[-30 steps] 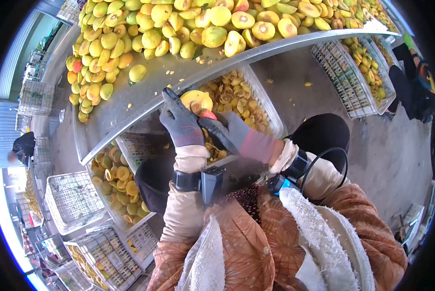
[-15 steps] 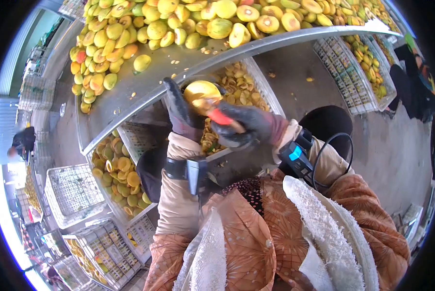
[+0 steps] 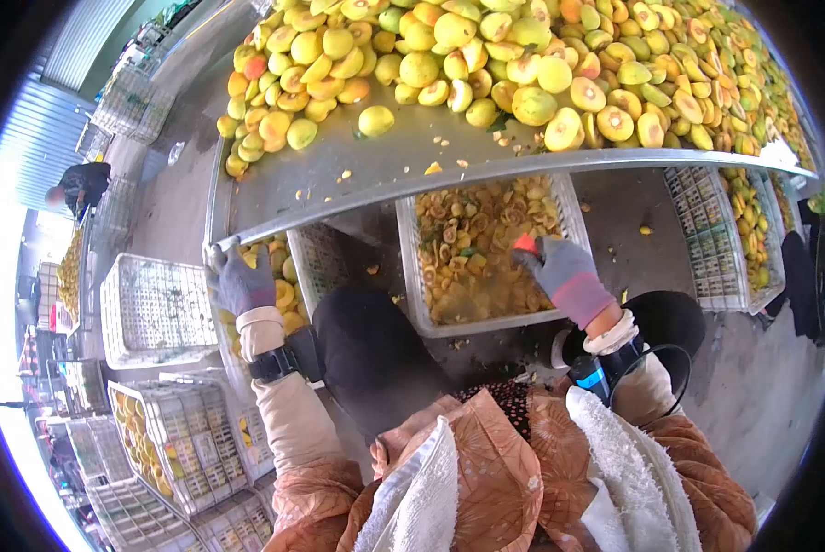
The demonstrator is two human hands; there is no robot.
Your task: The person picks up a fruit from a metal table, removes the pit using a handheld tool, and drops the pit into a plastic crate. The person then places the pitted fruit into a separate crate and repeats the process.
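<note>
Halved yellow fruit (image 3: 419, 69) lies heaped on a metal table (image 3: 385, 170). My gloved left hand (image 3: 245, 278) is over the crate at the left, near the table's front corner; its fingers are apart and no fruit shows in them. In my gloved right hand (image 3: 559, 269) is a red-handled tool (image 3: 526, 244), above the right part of a white crate (image 3: 416, 293) of fruit scraps (image 3: 477, 248). The tool's working end cannot be made out. Under my left hand, yellow fruit (image 3: 288, 296) fills part of another crate.
An upturned-looking white crate (image 3: 162, 308) stands at the left, with stacked crates of fruit (image 3: 187, 442) below it. Another fruit crate (image 3: 702, 244) is at the right. A person (image 3: 86, 187) is at the far left. Dark-clothed legs (image 3: 802, 285) show at the right edge.
My hands have moved apart, left hand to the left crate and right hand to the right. The fruit half is gone from my left hand. The view has shifted, showing more of the table.
</note>
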